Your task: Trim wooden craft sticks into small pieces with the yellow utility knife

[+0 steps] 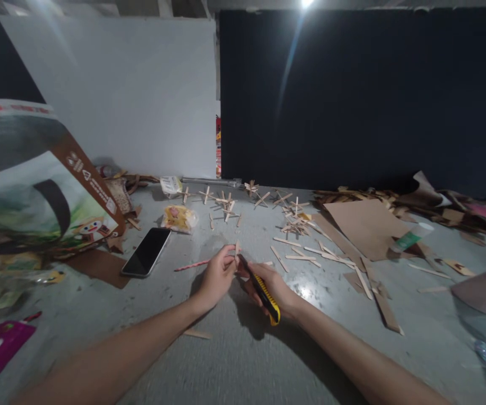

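Fingertips [230, 256] of left hand [216, 277] pinched on short pale wooden craft stick [237, 248], right of black smartphone [146, 252]; right hand [284, 292] clenched round yellow-and-black utility knife [265, 292], blade end beside stick. Likely hazard: slipping blade nicking fingertips alongside.

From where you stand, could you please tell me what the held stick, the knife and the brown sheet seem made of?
The held stick looks pale, thin and matte, so probably bare wood. The knife has a smooth yellow-and-black handle, likely plastic; its blade is too small to judge. The brown sheet is flat, dull, straight-edged, probably cardboard.
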A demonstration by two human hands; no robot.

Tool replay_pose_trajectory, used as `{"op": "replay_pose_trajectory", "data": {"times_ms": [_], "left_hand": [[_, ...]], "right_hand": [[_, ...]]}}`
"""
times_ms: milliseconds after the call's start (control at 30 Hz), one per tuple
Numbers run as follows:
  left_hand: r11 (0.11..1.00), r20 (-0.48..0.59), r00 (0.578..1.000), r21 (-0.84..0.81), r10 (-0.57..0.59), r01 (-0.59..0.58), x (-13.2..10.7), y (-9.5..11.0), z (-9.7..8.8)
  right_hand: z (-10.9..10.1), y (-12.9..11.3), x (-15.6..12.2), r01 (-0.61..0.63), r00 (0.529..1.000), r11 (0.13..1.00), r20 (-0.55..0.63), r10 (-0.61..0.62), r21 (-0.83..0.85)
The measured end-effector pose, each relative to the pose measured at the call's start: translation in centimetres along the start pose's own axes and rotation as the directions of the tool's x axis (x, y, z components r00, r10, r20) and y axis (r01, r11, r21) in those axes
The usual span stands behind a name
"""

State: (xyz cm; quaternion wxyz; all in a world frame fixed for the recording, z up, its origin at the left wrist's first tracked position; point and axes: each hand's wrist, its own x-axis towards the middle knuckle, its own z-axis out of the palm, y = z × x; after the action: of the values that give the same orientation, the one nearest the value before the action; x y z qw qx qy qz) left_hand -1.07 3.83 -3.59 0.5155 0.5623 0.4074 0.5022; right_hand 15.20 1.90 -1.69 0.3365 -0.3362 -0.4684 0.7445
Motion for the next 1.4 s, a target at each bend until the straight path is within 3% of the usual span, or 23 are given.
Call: {"op": "replay_pose_trajectory", "data": {"times_ms": [533,1067,1267,1400], "left_hand": [[0.993,0.025,1.000,0.121,0.002,-0.005,-0.1,-0.6,-0.4],[0.993,0.026,0.999,0.110,0.030,-0.032,0.2,-0.4,-0.5],[0.979,0.009,0.996,0.184,0.092,-0.092,0.7,-0.5,-0.8],[0.957,-0.025,0.991,0.264,0.130,-0.119,0.9,-0.2,-0.4]], "right_hand": [[-0.7,0.2,0.4,-0.019,0.996,0.993,0.085,0.009,0.116],[-1.1,0.4,0.9,-0.020,0.992,0.995,0.126,0.008,0.094],[-0.8,-0.1,0.8,0.031,0.999,0.998,0.047,-0.028,-0.058],[-0.3,-1.4,0.0,-0.052,0.995,0.939,-0.100,0.019,-0.340]]}}
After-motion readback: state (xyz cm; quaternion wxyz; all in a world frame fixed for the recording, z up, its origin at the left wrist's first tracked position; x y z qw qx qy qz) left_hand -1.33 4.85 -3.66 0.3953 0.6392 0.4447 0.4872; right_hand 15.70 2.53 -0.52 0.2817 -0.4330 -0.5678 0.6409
